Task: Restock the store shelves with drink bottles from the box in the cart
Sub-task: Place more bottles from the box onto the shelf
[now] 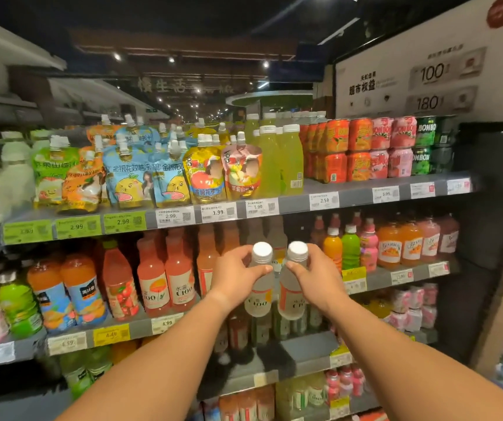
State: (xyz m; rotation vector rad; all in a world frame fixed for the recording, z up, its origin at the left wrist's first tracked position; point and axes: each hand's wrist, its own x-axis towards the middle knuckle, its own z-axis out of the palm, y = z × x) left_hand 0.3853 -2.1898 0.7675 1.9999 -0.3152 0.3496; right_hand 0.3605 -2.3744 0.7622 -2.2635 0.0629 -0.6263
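Note:
My left hand (236, 273) grips a pale cloudy drink bottle (259, 294) with a white cap by its neck. Beside it, my right hand (315, 276) holds a second, matching bottle (291, 299) the same way. Both bottles stand upright, side by side and nearly touching, in front of the second shelf (274, 354) from the top, at a gap between pink bottles (180, 278) on the left and orange and green ones (339, 249) on the right. The box and the cart are out of view.
The top shelf (292, 203) carries spouted juice pouches, yellow-green bottles and stacked cans. Price tags line the shelf edges. Lower shelves hold more small bottles. A dark side panel (493, 238) closes the shelving on the right. The store aisle runs on behind.

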